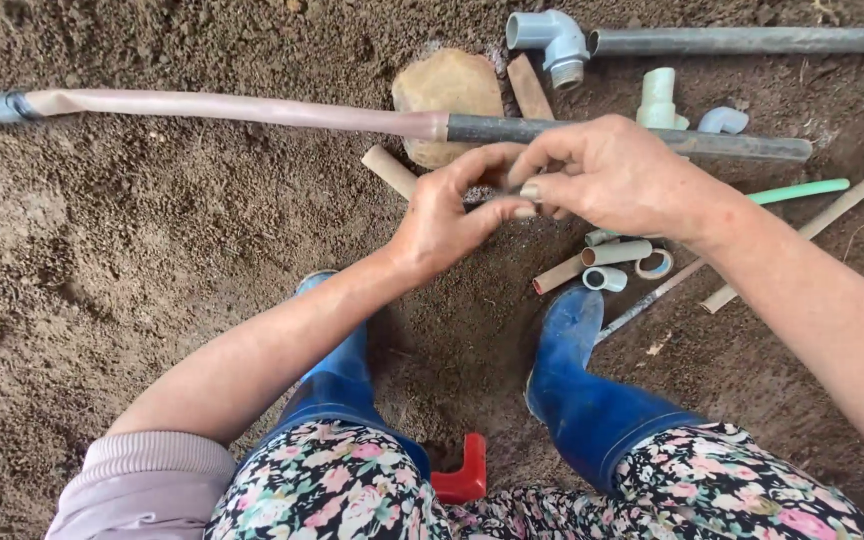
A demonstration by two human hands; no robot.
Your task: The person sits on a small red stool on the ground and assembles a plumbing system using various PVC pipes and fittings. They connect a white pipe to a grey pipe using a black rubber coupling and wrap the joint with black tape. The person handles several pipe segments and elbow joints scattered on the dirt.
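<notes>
Both hands meet over the soil: the left hand (442, 215) and right hand (607, 175) pinch a small pipe piece (529, 192) between their fingertips. Just beyond the grip lies a long pipe (252, 108); short pipe offcuts (612, 255) lie below right.

Soft, even daylight; sharp focus

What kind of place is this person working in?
Probably an outdoor plot or garden where water piping is laid: bare soil all around, a long pipe lying across it, and loose pipe offcuts and an elbow fitting.
</notes>
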